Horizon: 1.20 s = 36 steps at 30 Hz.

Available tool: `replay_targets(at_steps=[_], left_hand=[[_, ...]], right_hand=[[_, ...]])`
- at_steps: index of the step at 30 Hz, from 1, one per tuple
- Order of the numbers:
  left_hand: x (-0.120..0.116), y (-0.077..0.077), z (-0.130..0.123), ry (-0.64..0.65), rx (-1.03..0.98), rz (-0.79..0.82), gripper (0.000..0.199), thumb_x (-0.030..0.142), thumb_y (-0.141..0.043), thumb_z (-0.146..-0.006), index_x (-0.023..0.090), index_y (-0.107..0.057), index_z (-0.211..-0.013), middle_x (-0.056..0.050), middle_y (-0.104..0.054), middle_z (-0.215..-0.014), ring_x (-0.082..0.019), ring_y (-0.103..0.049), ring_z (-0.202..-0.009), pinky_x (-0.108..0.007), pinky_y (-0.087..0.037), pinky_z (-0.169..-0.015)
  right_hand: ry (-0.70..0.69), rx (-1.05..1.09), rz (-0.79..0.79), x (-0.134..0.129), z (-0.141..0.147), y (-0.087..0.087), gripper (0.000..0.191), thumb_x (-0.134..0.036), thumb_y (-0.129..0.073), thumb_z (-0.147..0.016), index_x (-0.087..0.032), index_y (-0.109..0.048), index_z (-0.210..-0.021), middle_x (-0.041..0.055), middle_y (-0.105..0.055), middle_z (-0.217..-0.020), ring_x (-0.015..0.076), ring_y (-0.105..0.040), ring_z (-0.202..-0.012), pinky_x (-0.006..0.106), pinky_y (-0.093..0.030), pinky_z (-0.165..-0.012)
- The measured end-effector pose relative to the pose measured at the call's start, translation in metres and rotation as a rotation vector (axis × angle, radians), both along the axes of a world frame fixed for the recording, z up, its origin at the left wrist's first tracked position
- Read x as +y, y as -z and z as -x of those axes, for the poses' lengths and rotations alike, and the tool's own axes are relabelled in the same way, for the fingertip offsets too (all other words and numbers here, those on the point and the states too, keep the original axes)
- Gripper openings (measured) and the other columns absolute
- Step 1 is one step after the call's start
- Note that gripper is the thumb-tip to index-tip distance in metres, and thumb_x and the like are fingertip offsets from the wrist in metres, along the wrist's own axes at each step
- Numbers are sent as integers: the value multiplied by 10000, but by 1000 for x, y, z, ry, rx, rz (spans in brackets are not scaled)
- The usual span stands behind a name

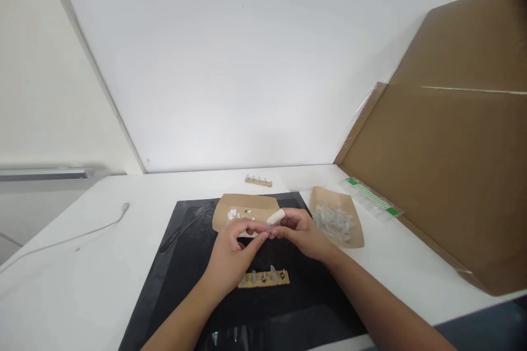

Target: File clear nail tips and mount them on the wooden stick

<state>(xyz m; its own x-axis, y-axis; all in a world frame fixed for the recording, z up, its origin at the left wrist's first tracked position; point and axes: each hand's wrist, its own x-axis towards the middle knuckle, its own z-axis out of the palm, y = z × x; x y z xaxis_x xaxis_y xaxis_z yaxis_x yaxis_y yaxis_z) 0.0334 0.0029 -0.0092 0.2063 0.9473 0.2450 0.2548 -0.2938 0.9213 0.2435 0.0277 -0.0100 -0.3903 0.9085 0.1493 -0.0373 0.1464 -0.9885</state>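
My left hand and my right hand meet over the black mat. Between their fingertips they pinch a small translucent piece that looks like a clear false nail tip, partly hidden by the fingers. A beige finger cot covers one finger of my right hand. Below them on the mat lies a tan strip stand with several metal posts, some bearing clear nail tips. Just behind the hands, a brown paper tray holds small white bits.
Black tweezers lie at the mat's left. A second brown tray of clear nail tips is on the right. Another post strip sits near the wall. A green-edged clear case lies beside cardboard. A cable crosses the left.
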Motion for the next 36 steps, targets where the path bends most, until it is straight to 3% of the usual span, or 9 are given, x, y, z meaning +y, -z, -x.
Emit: replay_targets(at_steps=[3,9,18,27,32,36], left_hand=[[1,1,1,9,-7,12,138,336,-711,-903,263,-818,-951,-32,-794,-972,-213,-685,-925,-231,-467,-588],[0,-1,1,34,-52,34,179,338,-678,-926,233,-810,-985,-37,-809,-994,-209,-718,-946,-291,-543,-848],[-2,-3,1,63,-16,2,159,348,-692,-927,233,-800,-909,-37,-791,-905,-204,-710,-840,-312,-554,-782],[-3,-2,8,120,277,-451,134,202,-558,-1024,201,-690,-1045,-68,-701,-1002,-226,-631,-986,-407,-506,-944],[-3,-3,7,142,239,-556,139,151,-580,-1017,197,-675,-1109,-68,-695,-1033,-204,-620,-1007,-363,-514,-922],[-2,-3,7,142,218,-603,144,152,-587,-1024,204,-700,-1096,-64,-721,-1017,-189,-639,-967,-353,-522,-912]], right_hand=[[12,-14,-1,0,0,-2,256,-400,-827,-841,-174,-759,-938,23,-747,-791,155,-677,-732,272,-517,-693],[17,-15,8,-4,1,-2,264,-401,-841,-827,-173,-741,-915,19,-737,-797,149,-662,-752,260,-503,-700],[-23,-34,26,-9,0,-6,241,-398,-825,-844,-179,-732,-886,16,-727,-814,161,-669,-798,286,-525,-786],[-16,-45,8,-13,-1,-5,223,-344,-856,-814,-187,-731,-909,21,-721,-883,169,-672,-853,298,-541,-823],[-61,2,45,-11,-2,-5,263,-344,-870,-801,-186,-727,-955,19,-734,-888,159,-683,-849,294,-543,-831],[-31,-92,15,-11,-1,-5,259,-427,-788,-879,-182,-745,-951,32,-747,-850,169,-689,-811,295,-546,-793]])
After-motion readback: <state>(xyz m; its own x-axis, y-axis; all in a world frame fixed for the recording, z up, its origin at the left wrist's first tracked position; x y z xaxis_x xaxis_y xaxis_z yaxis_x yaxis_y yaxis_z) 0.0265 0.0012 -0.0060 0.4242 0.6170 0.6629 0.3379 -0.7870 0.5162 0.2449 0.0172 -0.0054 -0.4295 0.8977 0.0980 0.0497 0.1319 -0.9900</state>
